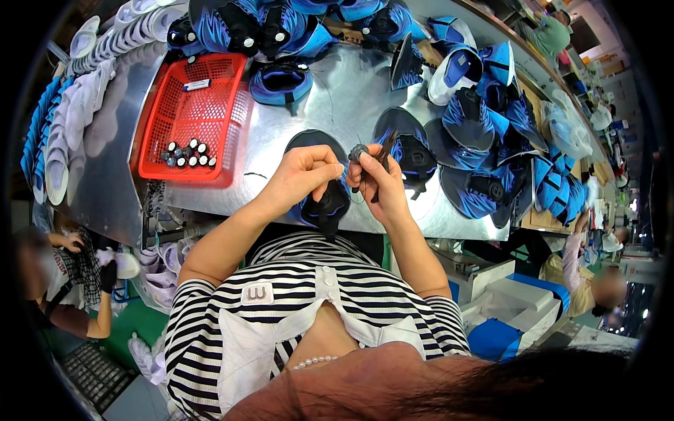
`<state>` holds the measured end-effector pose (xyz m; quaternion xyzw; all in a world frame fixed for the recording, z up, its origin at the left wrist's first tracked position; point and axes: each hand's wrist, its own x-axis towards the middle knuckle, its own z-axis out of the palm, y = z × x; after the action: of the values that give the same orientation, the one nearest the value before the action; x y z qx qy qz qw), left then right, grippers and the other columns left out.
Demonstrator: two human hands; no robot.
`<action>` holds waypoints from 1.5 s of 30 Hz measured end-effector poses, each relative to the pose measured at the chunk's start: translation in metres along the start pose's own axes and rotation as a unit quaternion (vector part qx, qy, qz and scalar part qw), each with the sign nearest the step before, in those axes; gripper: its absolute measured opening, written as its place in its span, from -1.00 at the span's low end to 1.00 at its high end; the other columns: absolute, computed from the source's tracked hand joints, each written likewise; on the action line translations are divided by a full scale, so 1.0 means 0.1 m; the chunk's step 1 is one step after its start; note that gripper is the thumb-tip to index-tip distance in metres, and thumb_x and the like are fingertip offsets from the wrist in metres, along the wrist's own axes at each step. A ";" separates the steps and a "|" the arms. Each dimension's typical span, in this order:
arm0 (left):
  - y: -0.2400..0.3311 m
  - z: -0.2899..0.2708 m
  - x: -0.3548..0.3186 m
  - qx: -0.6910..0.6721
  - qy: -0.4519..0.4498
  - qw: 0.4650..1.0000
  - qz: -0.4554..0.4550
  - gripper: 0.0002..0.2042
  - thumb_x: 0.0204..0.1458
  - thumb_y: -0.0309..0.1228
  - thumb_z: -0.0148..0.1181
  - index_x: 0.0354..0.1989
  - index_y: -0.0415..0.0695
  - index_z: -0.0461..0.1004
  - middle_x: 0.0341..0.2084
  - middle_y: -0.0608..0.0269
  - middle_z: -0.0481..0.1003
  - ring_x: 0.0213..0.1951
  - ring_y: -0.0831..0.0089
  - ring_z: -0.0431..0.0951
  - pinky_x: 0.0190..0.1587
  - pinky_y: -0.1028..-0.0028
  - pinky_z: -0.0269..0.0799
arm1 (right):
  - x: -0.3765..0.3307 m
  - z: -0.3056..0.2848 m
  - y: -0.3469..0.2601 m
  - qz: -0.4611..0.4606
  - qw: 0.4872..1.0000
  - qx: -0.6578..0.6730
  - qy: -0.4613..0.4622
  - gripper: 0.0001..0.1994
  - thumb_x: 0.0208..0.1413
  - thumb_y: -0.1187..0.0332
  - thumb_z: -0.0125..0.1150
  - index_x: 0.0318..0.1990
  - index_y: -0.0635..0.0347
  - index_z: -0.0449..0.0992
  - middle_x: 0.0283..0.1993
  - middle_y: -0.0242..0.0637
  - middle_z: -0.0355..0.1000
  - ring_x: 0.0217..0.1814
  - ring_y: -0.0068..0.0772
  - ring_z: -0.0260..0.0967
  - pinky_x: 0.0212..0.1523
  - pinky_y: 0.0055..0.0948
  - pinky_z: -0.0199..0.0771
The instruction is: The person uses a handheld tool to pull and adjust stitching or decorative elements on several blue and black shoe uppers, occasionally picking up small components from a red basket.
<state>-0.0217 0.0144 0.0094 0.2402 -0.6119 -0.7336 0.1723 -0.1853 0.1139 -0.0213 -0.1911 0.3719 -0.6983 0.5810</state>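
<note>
My right hand [382, 184] pinches a small dark round dial [358, 151] between thumb and fingertips. In the same hand is a dark tool that looks like pliers or nippers [387, 145], its tip pointing up. A thin dark strand stands out by the dial. My left hand [303, 174] is closed in a pinch just to the left, a little apart from the dial; whatever it holds is too fine to make out. Beneath the hands lies a black and blue shoe upper [324, 208], partly covered by my left hand. Another shoe upper [404, 133] lies just beyond my right hand.
A red plastic basket [156, 130] with several black-and-white round dials [184, 153] and a small white tube stands on the metal table [232, 193]. Blue shoe uppers [467, 126] are heaped right and far. White shoe parts line the left. Other people work at both sides.
</note>
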 end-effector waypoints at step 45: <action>-0.09 0.08 0.17 0.054 0.088 0.987 0.121 -0.86 0.10 -0.42 0.18 -0.32 -0.27 0.50 -0.54 0.34 0.46 -0.45 0.64 0.41 -0.36 0.62 0.30 | -0.19 0.07 -0.70 -0.458 0.636 -0.620 0.044 -0.71 -0.13 0.70 0.20 -0.17 0.34 0.53 -0.29 -0.16 0.46 -0.42 -0.30 0.38 -0.40 -0.44 0.37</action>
<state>-0.0404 0.0133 -0.0011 0.2373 -0.6579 -0.6490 0.2995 -0.2221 0.1333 0.0383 -0.6210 0.6073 -0.4881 -0.0856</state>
